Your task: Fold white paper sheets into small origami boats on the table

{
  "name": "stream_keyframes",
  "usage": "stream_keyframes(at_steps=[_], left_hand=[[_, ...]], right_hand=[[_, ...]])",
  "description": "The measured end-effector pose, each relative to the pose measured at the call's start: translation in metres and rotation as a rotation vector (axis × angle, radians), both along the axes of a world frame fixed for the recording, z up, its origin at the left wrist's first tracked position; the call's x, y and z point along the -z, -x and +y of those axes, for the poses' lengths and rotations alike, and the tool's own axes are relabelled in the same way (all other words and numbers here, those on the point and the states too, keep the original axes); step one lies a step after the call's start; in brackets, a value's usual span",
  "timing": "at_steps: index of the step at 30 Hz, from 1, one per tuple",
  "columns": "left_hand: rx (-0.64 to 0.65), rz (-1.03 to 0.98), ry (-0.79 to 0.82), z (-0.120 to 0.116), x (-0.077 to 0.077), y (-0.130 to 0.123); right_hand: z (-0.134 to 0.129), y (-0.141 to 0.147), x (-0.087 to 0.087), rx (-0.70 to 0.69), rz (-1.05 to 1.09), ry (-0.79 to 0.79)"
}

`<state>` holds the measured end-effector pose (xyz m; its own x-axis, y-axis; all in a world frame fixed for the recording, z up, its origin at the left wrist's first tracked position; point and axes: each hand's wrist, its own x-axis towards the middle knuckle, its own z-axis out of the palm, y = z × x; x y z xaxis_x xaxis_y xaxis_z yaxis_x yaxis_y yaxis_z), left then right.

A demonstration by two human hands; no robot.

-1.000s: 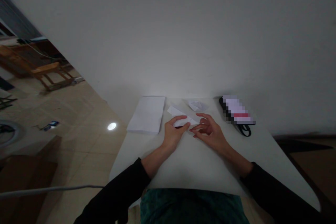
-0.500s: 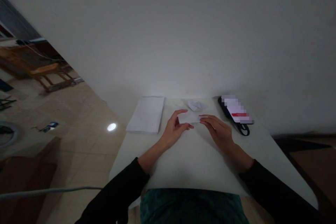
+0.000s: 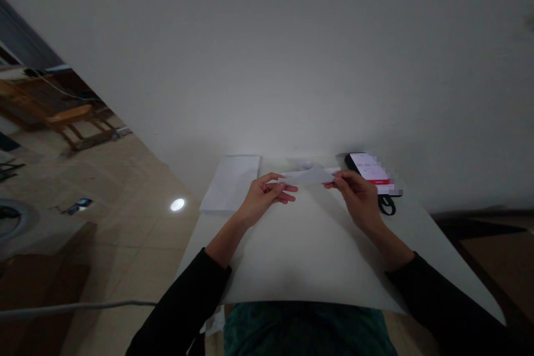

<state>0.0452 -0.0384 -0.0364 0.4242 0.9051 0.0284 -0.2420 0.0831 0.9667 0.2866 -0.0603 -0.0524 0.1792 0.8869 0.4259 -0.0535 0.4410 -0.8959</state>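
Observation:
Between my two hands a white sheet of paper (image 3: 311, 176) is held up over the table, its upper edge rising to a peak in the middle. My left hand (image 3: 269, 192) pinches its left end between thumb and forefinger, the other fingers loosely spread below. At the right end, my right hand (image 3: 354, 192) grips the corner with thumb and fingertips. Behind the sheet, partly hidden by it, lies a small folded white paper piece (image 3: 303, 163) near the wall.
On the white table (image 3: 292, 261), a stack of white paper (image 3: 233, 181) lies at the left. A phone (image 3: 369, 169) with a lit screen and a black strap (image 3: 387, 206) lies at the right. The wall (image 3: 292, 67) borders the far edge. A grey cable (image 3: 79, 306) crosses the lower left.
My hands have moved apart and slightly up. The paper between them is now opened out wider, and it covers more of the folded piece behind.

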Motion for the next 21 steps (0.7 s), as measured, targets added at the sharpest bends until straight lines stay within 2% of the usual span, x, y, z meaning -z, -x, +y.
stream_keyframes(at_steps=[4,7,10,15,21], left_hand=[[-0.035,-0.070,0.099,0.001,-0.003,0.001],[-0.064,-0.093,0.110,0.003,-0.005,0.004],[-0.036,-0.085,0.094,0.004,-0.007,0.008],[0.007,-0.008,0.075,0.003,-0.006,0.010],[-0.013,0.078,0.059,0.005,-0.004,0.014]], right_hand=[[-0.001,-0.001,0.000,-0.050,-0.024,0.022],[-0.002,-0.001,0.001,-0.073,-0.118,0.013],[-0.001,-0.003,0.003,-0.041,-0.183,0.003],[0.000,-0.012,0.003,0.026,-0.222,-0.074],[-0.002,-0.020,-0.006,0.040,-0.418,-0.209]])
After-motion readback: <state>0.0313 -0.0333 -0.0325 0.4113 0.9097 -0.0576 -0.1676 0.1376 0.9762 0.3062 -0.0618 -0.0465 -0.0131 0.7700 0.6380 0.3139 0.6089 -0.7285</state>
